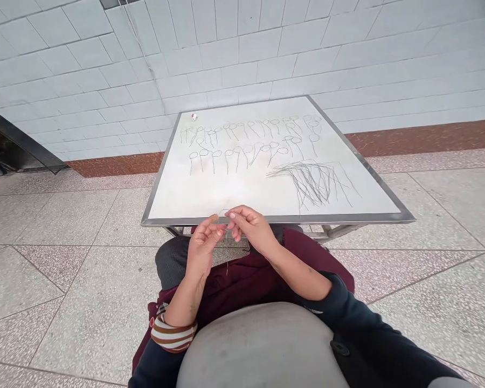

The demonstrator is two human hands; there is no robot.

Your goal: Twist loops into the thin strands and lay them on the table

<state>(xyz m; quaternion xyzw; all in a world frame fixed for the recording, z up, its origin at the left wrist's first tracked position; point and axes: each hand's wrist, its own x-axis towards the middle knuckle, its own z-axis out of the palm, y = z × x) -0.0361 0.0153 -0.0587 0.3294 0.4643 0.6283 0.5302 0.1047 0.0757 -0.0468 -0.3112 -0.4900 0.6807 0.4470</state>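
left hand point(202, 247) and right hand point(251, 227), both pinched closed on a thin wire point(227, 253) at the tabletop's point(178, 194) near edge, could lose its bend if either grip slips.

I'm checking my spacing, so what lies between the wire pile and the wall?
In the head view, two rough rows of looped wires lie between the wire pile and the wall.
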